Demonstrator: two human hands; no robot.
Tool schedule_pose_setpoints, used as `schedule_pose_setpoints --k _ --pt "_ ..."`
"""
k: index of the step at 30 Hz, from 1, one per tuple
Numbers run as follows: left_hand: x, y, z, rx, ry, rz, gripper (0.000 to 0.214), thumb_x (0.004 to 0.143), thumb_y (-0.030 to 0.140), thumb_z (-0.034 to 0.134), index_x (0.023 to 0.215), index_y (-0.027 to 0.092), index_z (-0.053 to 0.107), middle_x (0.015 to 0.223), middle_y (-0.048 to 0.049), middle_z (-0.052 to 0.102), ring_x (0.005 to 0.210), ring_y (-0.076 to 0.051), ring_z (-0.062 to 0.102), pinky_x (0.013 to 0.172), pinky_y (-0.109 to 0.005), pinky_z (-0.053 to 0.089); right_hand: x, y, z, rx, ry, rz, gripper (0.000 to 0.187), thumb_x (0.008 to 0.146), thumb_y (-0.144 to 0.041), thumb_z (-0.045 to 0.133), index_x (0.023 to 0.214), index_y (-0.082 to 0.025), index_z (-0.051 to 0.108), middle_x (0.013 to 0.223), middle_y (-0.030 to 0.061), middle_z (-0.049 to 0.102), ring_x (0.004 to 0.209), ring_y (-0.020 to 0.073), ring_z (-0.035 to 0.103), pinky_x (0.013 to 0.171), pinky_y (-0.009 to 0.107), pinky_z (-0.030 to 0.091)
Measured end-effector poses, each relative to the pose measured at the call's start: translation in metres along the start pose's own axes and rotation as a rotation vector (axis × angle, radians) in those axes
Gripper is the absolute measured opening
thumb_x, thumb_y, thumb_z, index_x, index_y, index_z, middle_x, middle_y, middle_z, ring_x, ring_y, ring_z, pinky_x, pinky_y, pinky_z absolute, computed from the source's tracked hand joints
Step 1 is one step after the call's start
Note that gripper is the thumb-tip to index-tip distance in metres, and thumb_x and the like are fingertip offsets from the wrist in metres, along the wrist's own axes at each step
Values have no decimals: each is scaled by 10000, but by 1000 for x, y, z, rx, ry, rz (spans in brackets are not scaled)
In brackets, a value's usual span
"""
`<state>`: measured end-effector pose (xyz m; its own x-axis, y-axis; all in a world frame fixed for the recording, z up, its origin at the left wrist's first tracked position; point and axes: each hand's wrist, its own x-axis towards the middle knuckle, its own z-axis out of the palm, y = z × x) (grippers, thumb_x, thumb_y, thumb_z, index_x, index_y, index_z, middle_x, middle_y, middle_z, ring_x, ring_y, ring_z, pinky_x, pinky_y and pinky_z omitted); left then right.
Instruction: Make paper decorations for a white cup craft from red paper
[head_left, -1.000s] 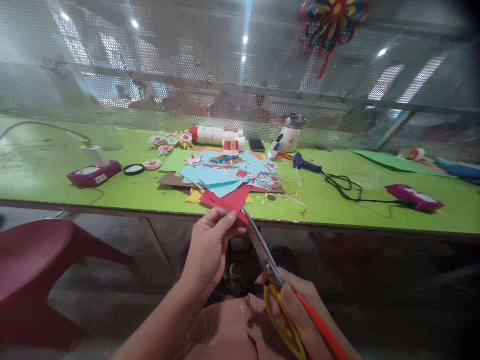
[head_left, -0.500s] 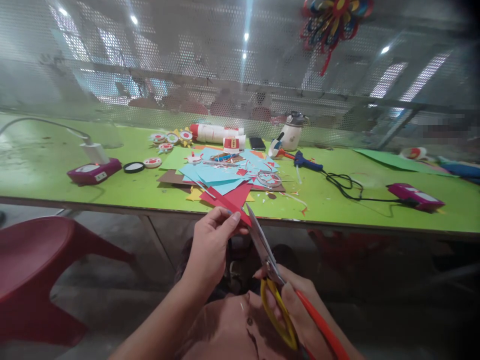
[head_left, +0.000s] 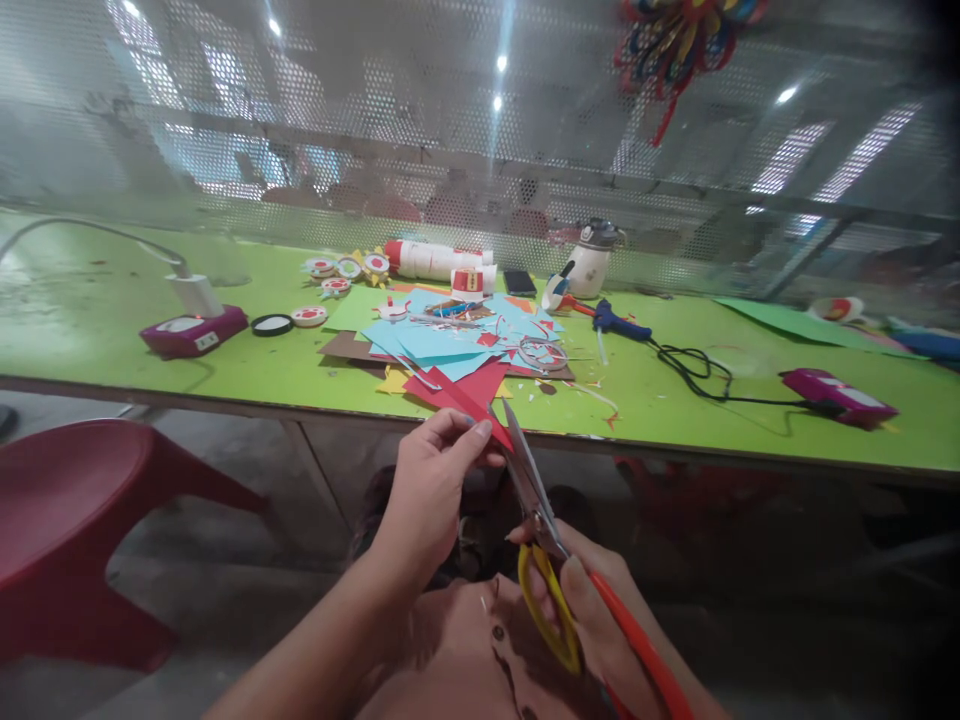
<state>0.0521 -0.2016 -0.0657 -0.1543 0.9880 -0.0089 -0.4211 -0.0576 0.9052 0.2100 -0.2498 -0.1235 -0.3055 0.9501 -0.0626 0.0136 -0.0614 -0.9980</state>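
Observation:
Between the thumb and fingers of my left hand (head_left: 439, 480) is a narrow folded piece of red paper (head_left: 466, 402), held just off the table's front edge. My right hand (head_left: 592, 590) grips a pair of scissors (head_left: 534, 500) with one yellow and one orange-red handle. Their blades are parted around the right end of the red paper, close to my left fingertips. Just behind, more red paper lies on a pile of light blue sheets (head_left: 442, 345) strewn with scraps.
A glue gun (head_left: 621, 322) lies right of the pile, its black cord running to a purple power strip (head_left: 840, 397). Another purple strip (head_left: 195, 332) is at left. White tubes (head_left: 435, 260), a phone (head_left: 519, 283) and a jug (head_left: 591, 262) stand or lie behind. A red stool (head_left: 75, 500) is lower left.
The scissor blades have spread wider at the red paper's end. My left hand keeps its hold. The whole view has shifted slightly.

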Motion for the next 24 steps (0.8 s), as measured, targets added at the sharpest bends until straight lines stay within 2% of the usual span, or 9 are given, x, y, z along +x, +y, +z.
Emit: schedule_pose_setpoints --k 15,24 --pt "2 1 -3 15 -34 12 184 739 224 666 654 142 525 609 30 582 552 -81 586 577 -177 437 -2 -6 -2 -40 -31 17 541 800 -664 449 975 -175 603 586 -29 407 484 94 319 434 215 257" --pt "4 1 -6 -34 -45 -14 187 686 233 710 647 149 548 621 36 574 568 -83 582 611 -193 468 -4 -8 0 13 -41 63 569 782 -690 453 981 -176 594 580 -38 375 484 91 293 441 226 228"
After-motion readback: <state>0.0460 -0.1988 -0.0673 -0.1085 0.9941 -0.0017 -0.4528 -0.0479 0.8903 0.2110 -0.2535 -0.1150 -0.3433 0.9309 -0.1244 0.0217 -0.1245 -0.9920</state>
